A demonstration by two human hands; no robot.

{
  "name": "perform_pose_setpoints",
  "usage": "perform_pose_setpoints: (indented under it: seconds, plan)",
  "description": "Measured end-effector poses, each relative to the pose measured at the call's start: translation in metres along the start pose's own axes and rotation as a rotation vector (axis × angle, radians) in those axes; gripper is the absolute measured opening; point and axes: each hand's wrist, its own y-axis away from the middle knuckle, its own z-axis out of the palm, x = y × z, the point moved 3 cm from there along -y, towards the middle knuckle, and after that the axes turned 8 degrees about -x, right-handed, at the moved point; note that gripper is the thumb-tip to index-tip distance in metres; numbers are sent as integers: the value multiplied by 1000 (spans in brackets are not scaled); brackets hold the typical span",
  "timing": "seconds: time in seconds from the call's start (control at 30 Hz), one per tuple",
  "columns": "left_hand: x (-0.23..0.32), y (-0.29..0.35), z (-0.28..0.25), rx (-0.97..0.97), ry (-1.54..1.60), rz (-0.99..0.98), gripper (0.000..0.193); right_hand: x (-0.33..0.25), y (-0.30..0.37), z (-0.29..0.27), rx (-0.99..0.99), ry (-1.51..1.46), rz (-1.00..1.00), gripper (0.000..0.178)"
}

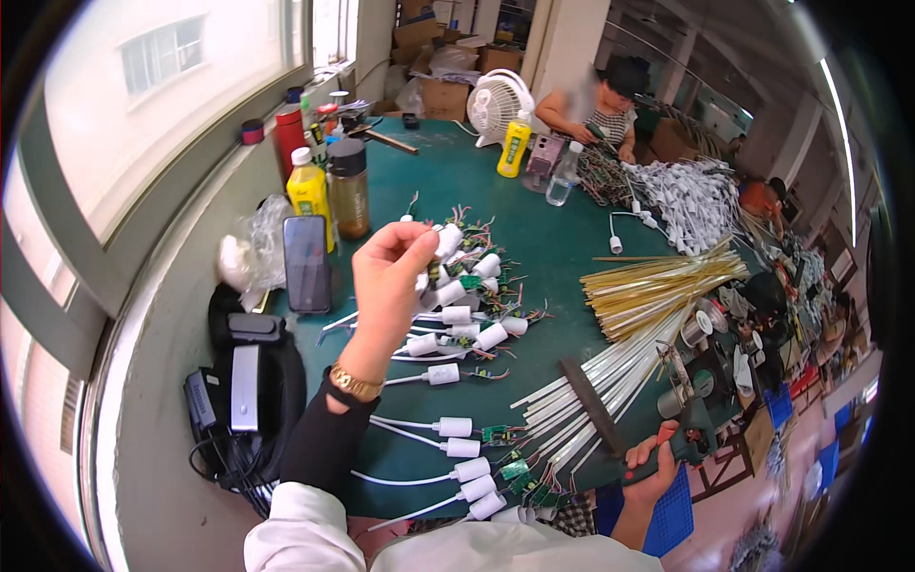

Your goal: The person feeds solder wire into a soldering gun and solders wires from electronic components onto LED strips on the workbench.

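My left hand (389, 276), raised over a pile of white cylindrical housings (452, 294) with cables, has its thumb and forefinger pinched together. A white housing (448, 241) appears right beside those fingertips; whether they grip it I cannot tell. At the lower right, my right hand (652, 473) is wrapped round a dark green soldering gun (694, 437) with a red trigger. Between my arms, white housings (471, 470) lie in a row with green circuit boards (516, 471) and thin wires at their right ends. A dark flat bar (591, 405) lies across silvery strips (562, 391) near my right hand.
Yellow strips (658, 291) lie at right, near wire spools (698, 327). A phone (306, 264), brown bottle (349, 191) and yellow bottle (308, 194) stand at left. Across the green table (443, 162), a co-worker (610, 105) works beside a white heap (686, 200) and a fan (498, 107).
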Motion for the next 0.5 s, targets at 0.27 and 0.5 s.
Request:
perform_pose_setpoints:
  seconds: [0.27,0.5]
  plan:
    - [67,32,49,-269,-1084,290,9,-35,3,-24,-106,117,-54,47]
    - [-28,103,109,-778,-1183,-192,7,-17,36,-45,-259,592,143,44]
